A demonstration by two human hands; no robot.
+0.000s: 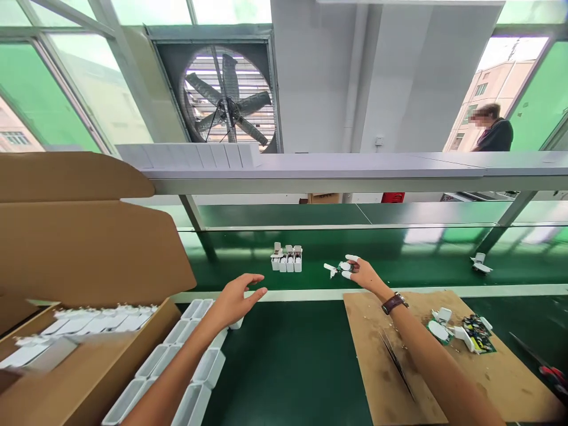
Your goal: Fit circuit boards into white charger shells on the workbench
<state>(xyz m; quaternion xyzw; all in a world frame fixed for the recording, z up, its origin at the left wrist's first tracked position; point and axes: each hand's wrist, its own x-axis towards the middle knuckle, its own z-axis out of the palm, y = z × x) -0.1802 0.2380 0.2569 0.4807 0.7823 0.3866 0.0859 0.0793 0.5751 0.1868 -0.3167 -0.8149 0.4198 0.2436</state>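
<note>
My right hand (361,272), with white covers on its fingertips and a watch (394,302) at the wrist, pinches a small green circuit board with white parts (341,267) over the green belt. My left hand (239,299) hangs with fingers apart and nothing between them, above the near edge of the belt. Below that forearm stand rows of open white plastic cases (207,368). Farther off on the belt, a small group of white cases (287,260) stands side by side, some with parts rising from their tops.
An open cardboard box (106,378) with white pieces fills the left. On a brown board (368,349) lie tweezers (397,365) and circuit assemblies (474,332). Red-handled scissors (541,364) lie at far right. A shelf (310,165) crosses above the belt; a person (494,133) is behind it.
</note>
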